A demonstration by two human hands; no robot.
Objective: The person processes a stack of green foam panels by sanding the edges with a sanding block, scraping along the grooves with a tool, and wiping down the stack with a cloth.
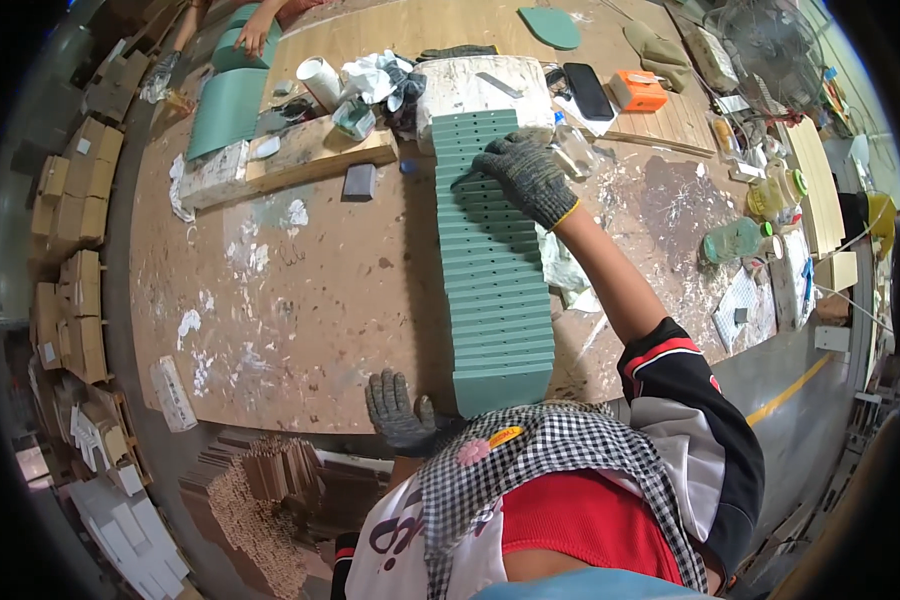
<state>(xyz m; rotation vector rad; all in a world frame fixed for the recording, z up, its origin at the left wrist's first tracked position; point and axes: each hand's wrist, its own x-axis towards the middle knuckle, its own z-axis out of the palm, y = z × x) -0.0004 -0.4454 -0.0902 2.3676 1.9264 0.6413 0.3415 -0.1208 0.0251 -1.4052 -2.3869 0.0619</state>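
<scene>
A long overlapping row of green painted boards [495, 270], each with small dark holes along its edge, runs from the far block toward my body. My right hand [528, 178], in a dark grey knitted glove with a yellow cuff, reaches over the far part of the row. Its fingers are apart and touch the boards' edges. My left hand [400, 410], in a similar glove, is at the table's near edge, left of the row's near end. Its fingers are straight, the thumb stands apart, and it holds nothing.
A white-stained block [480, 85] stands at the row's far end. Left of it are a wooden beam [315, 155], a grey sanding block [360, 182] and curved green panels [232, 110]. A phone [589, 92], bottles [735, 241] and a fan [770, 50] are right. Another person's hand [258, 32] is at far left.
</scene>
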